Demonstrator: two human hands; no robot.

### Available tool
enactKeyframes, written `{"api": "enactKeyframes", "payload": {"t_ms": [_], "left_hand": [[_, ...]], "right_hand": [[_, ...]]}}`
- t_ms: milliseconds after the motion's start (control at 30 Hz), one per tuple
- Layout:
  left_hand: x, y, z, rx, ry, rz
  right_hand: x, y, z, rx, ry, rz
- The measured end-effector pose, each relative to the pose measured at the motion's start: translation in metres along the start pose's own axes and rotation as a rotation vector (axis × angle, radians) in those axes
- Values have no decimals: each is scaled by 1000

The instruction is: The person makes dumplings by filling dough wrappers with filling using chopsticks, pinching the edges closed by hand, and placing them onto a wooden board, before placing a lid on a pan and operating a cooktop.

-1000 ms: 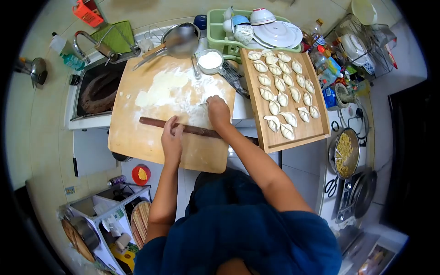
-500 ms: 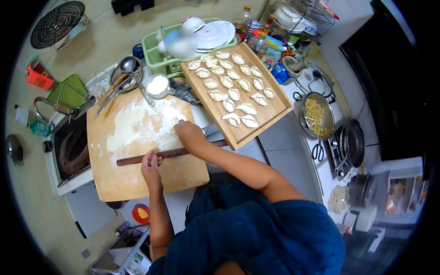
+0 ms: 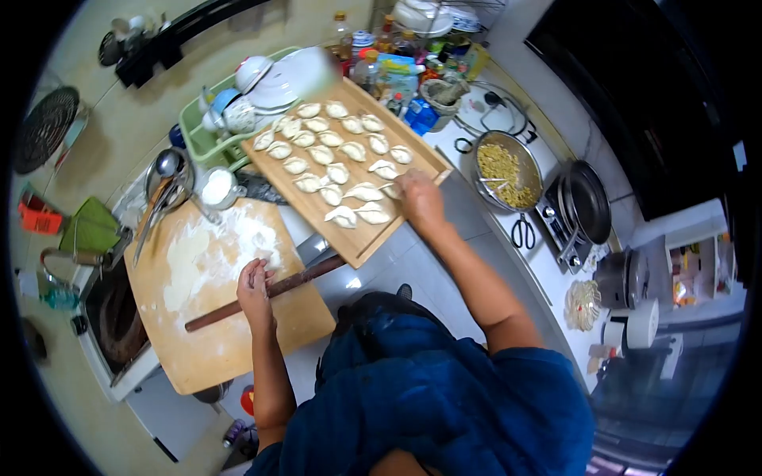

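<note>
My right hand (image 3: 421, 202) reaches over the right side of a wooden tray (image 3: 361, 247). Its fingers close on a dumpling (image 3: 390, 190) low on the tray, beside another dumpling (image 3: 363, 191). Several more white, pleated dumplings lie in loose rows there. Over the floured wooden board (image 3: 214, 361), my left hand (image 3: 255, 292) hovers by a dark rolling pin (image 3: 226, 314), fingers loosely curled and apart with nothing visible in them. A thin sheet of dough (image 3: 184, 266) lies on the board amid scattered flour.
A cup of flour (image 3: 217, 189) and a metal bowl with utensils (image 3: 168, 165) stand behind the board. A green dish rack (image 3: 198, 143) holds crockery. On the right counter are a pan of yellowish filling (image 3: 508, 173), scissors (image 3: 523, 232) and a stove with a black pan (image 3: 589, 205).
My right hand has moved from the board to the tray, where an additional dumpling shows under its fingers. My left hand stays near the rolling pin. The view has shifted to the right.
</note>
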State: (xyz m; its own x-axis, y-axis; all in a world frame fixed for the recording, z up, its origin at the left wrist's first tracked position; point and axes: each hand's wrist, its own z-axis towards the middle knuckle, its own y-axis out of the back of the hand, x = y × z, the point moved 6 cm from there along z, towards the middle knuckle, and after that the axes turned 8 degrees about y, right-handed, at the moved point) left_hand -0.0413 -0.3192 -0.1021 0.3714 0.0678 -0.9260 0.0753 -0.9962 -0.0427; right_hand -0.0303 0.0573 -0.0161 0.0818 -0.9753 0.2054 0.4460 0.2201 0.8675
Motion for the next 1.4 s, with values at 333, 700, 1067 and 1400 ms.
{"api": "enactKeyframes", "payload": {"t_ms": [333,700,1067,1400], "left_hand": [[-20,-40,5,-7,-44,122],[-33,-84,4,-230,-106,152],[-64,-164,-46,-498,-148,211],[-70,-209,-30,-445,-191,213]], "right_hand": [[-40,40,0,-213,-24,-35],[-391,55,59,-29,-520,-261],[-556,-54,123,361,-575,-377],[-593,-22,125,313,-492,-238]]}}
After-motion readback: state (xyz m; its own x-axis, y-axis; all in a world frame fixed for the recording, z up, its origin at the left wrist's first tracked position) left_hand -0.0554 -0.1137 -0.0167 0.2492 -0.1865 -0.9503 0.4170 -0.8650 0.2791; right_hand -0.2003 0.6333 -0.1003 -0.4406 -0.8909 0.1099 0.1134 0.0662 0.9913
